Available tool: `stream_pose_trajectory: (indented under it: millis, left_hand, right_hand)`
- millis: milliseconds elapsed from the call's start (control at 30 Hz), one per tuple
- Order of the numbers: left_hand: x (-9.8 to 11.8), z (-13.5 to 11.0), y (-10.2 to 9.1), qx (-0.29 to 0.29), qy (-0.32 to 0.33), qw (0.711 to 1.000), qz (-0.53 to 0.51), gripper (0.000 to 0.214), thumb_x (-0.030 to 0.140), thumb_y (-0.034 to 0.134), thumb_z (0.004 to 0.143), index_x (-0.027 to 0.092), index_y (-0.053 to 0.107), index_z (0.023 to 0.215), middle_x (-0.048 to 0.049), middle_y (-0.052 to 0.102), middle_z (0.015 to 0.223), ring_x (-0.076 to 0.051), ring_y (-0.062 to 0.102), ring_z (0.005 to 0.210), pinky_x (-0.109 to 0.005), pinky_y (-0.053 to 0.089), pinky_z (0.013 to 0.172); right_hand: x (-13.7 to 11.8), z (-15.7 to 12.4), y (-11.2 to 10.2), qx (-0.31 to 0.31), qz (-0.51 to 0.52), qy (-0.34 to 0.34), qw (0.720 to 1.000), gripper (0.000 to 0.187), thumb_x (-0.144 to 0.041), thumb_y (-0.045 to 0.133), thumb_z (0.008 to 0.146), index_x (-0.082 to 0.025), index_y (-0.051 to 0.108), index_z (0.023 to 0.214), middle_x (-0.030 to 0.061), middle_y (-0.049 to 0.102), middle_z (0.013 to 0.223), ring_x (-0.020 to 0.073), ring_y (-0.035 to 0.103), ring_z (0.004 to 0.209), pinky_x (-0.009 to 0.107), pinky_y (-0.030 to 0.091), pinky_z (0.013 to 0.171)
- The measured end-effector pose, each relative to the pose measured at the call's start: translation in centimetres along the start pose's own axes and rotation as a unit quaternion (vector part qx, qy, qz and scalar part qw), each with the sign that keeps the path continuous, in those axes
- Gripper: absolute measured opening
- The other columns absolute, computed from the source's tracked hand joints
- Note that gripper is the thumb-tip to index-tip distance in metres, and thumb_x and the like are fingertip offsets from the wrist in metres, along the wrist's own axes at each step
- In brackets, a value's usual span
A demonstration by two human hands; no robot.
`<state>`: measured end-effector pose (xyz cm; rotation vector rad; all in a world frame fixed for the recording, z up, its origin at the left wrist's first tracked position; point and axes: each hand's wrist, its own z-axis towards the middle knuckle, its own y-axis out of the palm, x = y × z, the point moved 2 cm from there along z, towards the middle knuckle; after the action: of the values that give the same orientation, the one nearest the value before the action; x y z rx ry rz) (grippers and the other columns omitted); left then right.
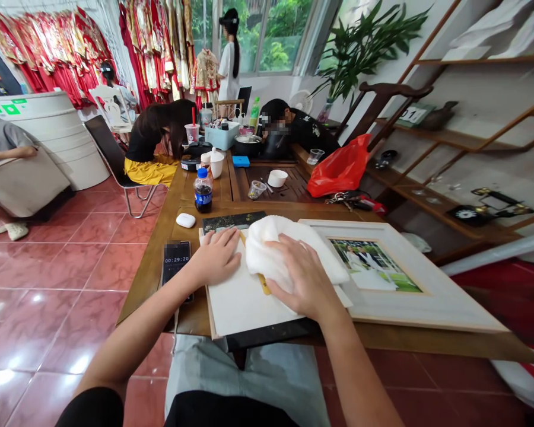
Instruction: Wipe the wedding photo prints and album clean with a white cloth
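My left hand [216, 256] lies flat, fingers together, on the upper left corner of a white board [242, 302] at the near edge of a wooden table [160, 261]. My right hand [305, 279] presses down on a white cloth [289, 249] bunched on the same board; its fingers are spread over the cloth. A yellow strip shows under the cloth. To the right lies a large white picture frame [427, 296] with a photo in it. A phone [176, 261] showing a timer rests left of my left hand.
Further along the table stand a dark soda bottle [203, 191], a white earbud case [186, 220], cups, a bowl [277, 178] and a red plastic bag [340, 169]. Two people lean over the far end; another stands by the window. Shelves run along the right; red garments hang behind.
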<state>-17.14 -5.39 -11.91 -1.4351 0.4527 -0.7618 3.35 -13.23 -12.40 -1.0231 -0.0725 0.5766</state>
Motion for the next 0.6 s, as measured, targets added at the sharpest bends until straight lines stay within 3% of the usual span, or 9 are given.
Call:
stream_pose_trajectory:
  millis: [67, 133, 267, 400, 467, 600]
  left_hand:
    - [0.09, -0.04, -0.17, -0.002, 0.001, 1.0, -0.001, 0.055, 0.034, 0.031, 0.102, 0.014, 0.034, 0.153, -0.0171, 0.035, 0.16, -0.029, 0.031, 0.149, -0.052, 0.021, 0.12]
    - [0.15, -0.06, -0.28, -0.005, 0.0, 1.0, -0.004, 0.054, 0.033, 0.031, 0.102, 0.014, 0.035, 0.152, -0.0169, 0.034, 0.161, -0.029, 0.032, 0.148, -0.052, 0.021, 0.12]
    - [0.1, -0.03, -0.26, -0.002, -0.001, 1.0, -0.008, 0.056, 0.035, 0.031, 0.102, 0.013, 0.033, 0.153, -0.0176, 0.035, 0.16, -0.029, 0.031, 0.149, -0.052, 0.02, 0.12]
    - [0.01, 0.0, -0.08, -0.005, -0.005, 1.0, -0.008, 0.057, 0.035, 0.03, 0.102, 0.009, 0.033, 0.153, -0.0185, 0.034, 0.16, -0.029, 0.03, 0.149, -0.052, 0.019, 0.121]
    - [0.0, 0.0, -0.05, -0.002, -0.003, 1.0, -0.006, 0.057, 0.035, 0.03, 0.102, 0.009, 0.033, 0.153, -0.0183, 0.034, 0.161, -0.029, 0.03, 0.149, -0.051, 0.02, 0.121]
    - [0.03, 0.0, -0.08, 0.0, -0.001, 1.0, -0.003, 0.056, 0.035, 0.031, 0.102, 0.012, 0.032, 0.153, -0.0176, 0.035, 0.16, -0.029, 0.031, 0.149, -0.052, 0.02, 0.121]
  right_hand:
    - [-0.06, -0.04, -0.13, -0.021, 0.037, -0.045, 0.998, 0.054, -0.034, 0.056, 0.088, -0.022, 0.046, 0.14, 0.0161, 0.053, 0.146, 0.0322, 0.04, 0.143, 0.057, 0.024, 0.116]
    - [-0.11, -0.02, -0.14, -0.032, 0.038, -0.039, 0.998, 0.052, -0.034, 0.056, 0.089, -0.027, 0.049, 0.14, 0.0131, 0.05, 0.15, 0.0318, 0.039, 0.143, 0.058, 0.023, 0.116]
    - [-0.15, 0.01, 0.14, -0.003, -0.024, 0.079, 0.997, 0.05, -0.042, 0.053, 0.095, -0.035, 0.048, 0.144, 0.0105, 0.049, 0.151, 0.0325, 0.046, 0.138, 0.06, 0.029, 0.111]
    - [-0.11, -0.08, 0.35, 0.05, -0.075, 0.181, 0.979, 0.051, -0.048, 0.047, 0.098, -0.03, 0.046, 0.146, 0.0152, 0.052, 0.146, 0.0335, 0.049, 0.135, 0.062, 0.033, 0.108]
    - [-0.06, -0.07, 0.39, 0.049, -0.086, 0.172, 0.98, 0.053, -0.048, 0.048, 0.097, -0.027, 0.047, 0.146, 0.0167, 0.052, 0.145, 0.0344, 0.049, 0.134, 0.061, 0.034, 0.107]
    - [0.0, -0.01, 0.27, 0.018, -0.059, 0.068, 0.996, 0.06, -0.044, 0.055, 0.092, -0.022, 0.045, 0.147, 0.0178, 0.052, 0.143, 0.0345, 0.049, 0.133, 0.057, 0.036, 0.107]
